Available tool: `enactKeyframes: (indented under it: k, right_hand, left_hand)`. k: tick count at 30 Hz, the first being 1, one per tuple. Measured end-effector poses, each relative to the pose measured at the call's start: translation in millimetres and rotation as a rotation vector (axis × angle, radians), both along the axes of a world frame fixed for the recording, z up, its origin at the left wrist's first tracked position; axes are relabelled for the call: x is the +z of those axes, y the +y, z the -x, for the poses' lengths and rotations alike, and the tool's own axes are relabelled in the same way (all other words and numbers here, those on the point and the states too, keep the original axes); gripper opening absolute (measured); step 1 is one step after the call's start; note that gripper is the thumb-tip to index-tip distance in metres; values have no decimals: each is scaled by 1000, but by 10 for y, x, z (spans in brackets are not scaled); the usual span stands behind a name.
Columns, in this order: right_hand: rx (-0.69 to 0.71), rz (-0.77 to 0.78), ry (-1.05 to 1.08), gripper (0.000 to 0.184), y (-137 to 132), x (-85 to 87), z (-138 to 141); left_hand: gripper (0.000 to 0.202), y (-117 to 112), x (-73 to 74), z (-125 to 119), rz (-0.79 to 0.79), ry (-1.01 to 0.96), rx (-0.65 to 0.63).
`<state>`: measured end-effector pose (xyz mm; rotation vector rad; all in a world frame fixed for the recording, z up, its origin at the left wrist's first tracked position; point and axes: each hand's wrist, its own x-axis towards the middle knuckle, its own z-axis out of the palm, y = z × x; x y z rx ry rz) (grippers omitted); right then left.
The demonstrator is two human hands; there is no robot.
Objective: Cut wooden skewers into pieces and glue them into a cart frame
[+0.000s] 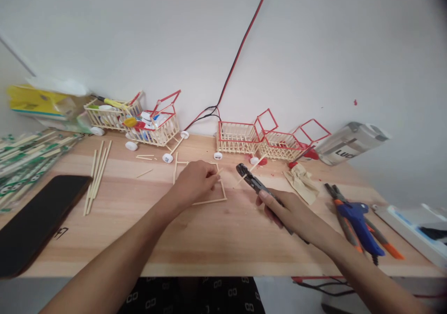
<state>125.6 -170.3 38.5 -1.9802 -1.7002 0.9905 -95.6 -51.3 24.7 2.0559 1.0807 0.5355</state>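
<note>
My left hand is closed in a pinch over the table, with the end of a short thin wooden stick showing at the fingertips. Beneath it lies a flat rectangular frame of pale sticks, partly hidden by the hand. To its right, my right hand is wrapped round dark-handled pliers. A pale stick crosses the jaws; I cannot tell whether they grip it.
Small stick-built carts with red trim stand along the wall. Loose sticks and a phone lie left. On the right are a blue glue gun, orange-handled pliers, crumpled paper and a labelled pouch.
</note>
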Motion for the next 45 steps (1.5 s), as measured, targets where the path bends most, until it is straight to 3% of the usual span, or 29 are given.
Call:
enactKeyframes:
  k: [3,11,14,16,19,22,24,28,34,41,45]
  right_hand:
    - [0,4,-8,58,-7,-5,-18]
    - [-6,-33,-11,56,0,-55,-14]
    - [7,-65,-46,55,16,-59,20]
    - [26,-88,-67,53,32,-49,56]
    - [55,-130,-99,50,62,-31,119]
    - [72,-172,-149,48,88,-29,170]
    - [84,-182,-175,48,98,-33,187]
    - [98,-150,-214,52,91,-22,181]
    - [156,-176,-206,53,150,43,218]
    - [168,-256,-245,55,384,27,364]
    - [155,-231,-145,57,426,-29,337]
  left_hand:
    - [33,11,-1,75,-210,117,-12]
    - [43,-41,-3,115,-196,288,-40]
    - [41,-46,60,77,-211,206,7]
    - [36,-60,81,23,-130,24,20]
    - [27,-94,47,-74,211,-257,-66]
    - [24,-117,-37,-145,507,-397,-109]
    - [20,-119,-86,-167,571,-438,-92]
    - [17,-105,-102,-161,551,-424,-93]
    - [19,-21,15,-39,459,-363,-159]
    - [19,122,138,149,387,-348,-114]
    - [17,121,155,156,405,-333,-101]
